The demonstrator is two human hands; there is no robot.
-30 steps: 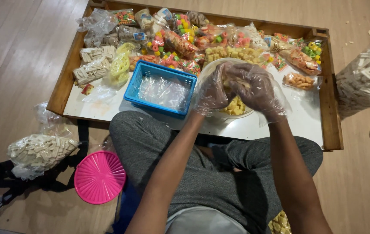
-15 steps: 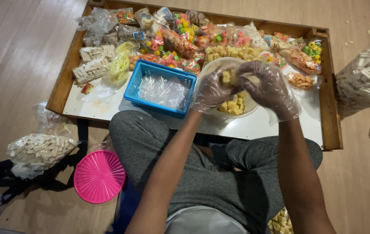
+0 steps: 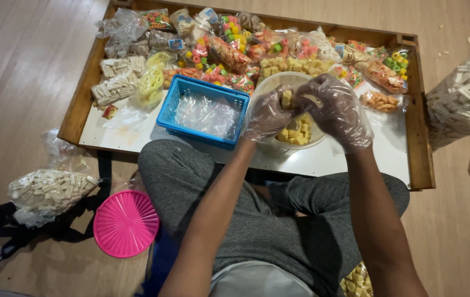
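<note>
1. Both gloved hands sit slightly higher and closer together than a second ago: the left hand has lifted a yellow snack piece out of the bowl, and the right hand has curled in towards it.
2. Fingers of the left hand pinch that snack piece. The right hand is half closed, its fingertips gathered around what looks like a thin clear bag; what lies inside that grip I cannot tell.
3. More yellow pieces lie in the bowl directly under the hands, on the white tabletop in front of the person's knees.
4. Risk, as I judge it: loose, slippery plastic gloves could let the piece slide back into the bowl or onto the floor, and a limp bag mouth could fold shut.
5. A blue basket holding clear empty bags stands just left of the bowl, near enough for an elbow to nudge.
6. Small clear packets of bright ring-shaped and yellow snacks crowd the far edge; some carry small blue-and-white labels.
7. Packets of pale stick-shaped snacks lie at far left, and a round pink lid rests on the floor.
</note>
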